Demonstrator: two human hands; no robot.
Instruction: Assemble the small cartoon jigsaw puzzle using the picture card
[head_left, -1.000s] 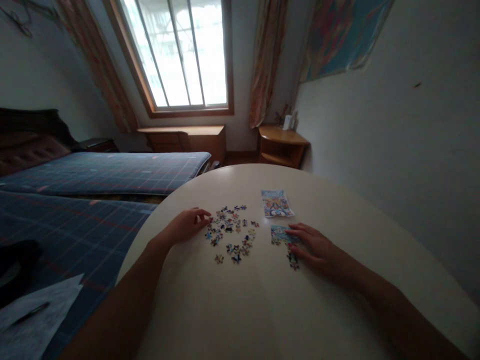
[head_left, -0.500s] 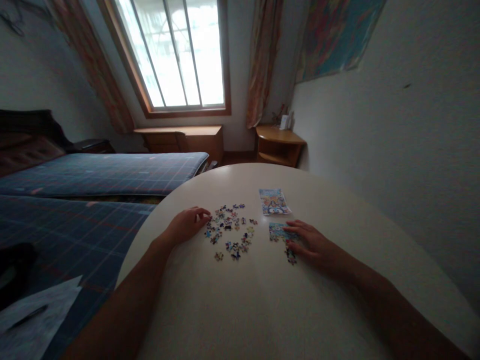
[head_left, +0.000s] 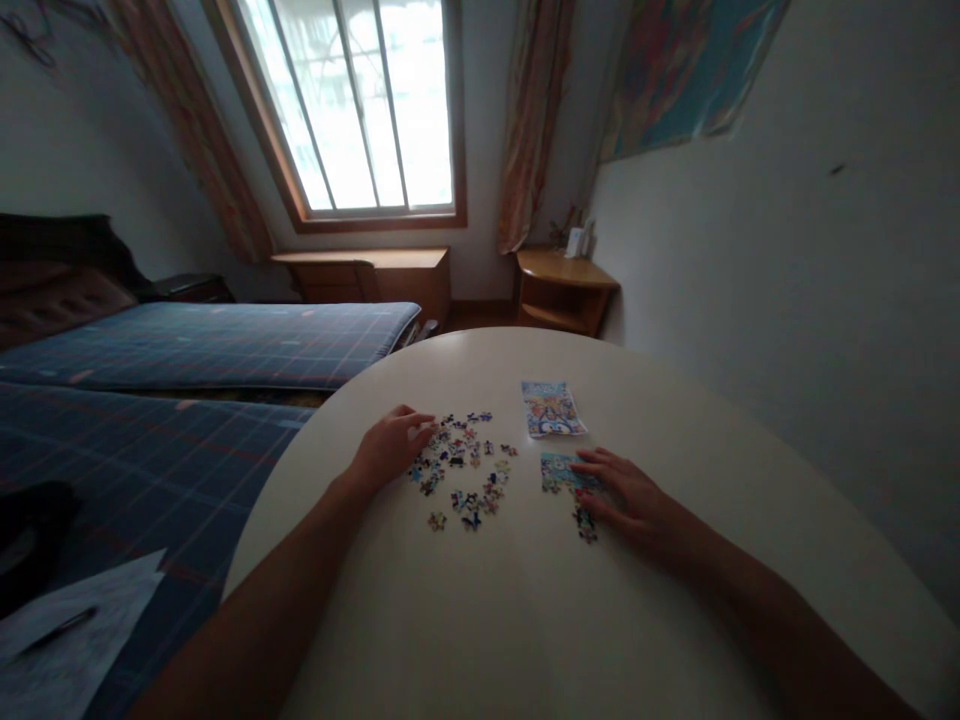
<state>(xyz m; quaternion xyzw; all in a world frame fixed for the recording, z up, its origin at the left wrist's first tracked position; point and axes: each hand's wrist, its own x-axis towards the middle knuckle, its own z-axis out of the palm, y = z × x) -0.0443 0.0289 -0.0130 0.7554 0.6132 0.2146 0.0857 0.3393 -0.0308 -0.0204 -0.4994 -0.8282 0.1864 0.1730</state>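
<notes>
Several loose jigsaw pieces [head_left: 466,468] lie scattered in the middle of a round pale table [head_left: 525,610]. My left hand [head_left: 391,446] rests at the left edge of that scatter, fingertips pinched on a piece among them. My right hand [head_left: 625,493] lies flat with fingers stretched over a small joined patch of puzzle [head_left: 561,472], with a few dark pieces [head_left: 586,524] just under its thumb side. A small colourful picture card [head_left: 552,408] lies beyond the patch.
A bed with a blue checked cover [head_left: 187,350] runs along the table's left. A white sheet with a pen [head_left: 64,625] lies on it at the lower left. A wooden desk [head_left: 375,270], a corner shelf [head_left: 564,285] and the white wall at right bound the space.
My left hand has slid a little to the right, into the edge of the loose pieces. My right hand stays on the joined patch.
</notes>
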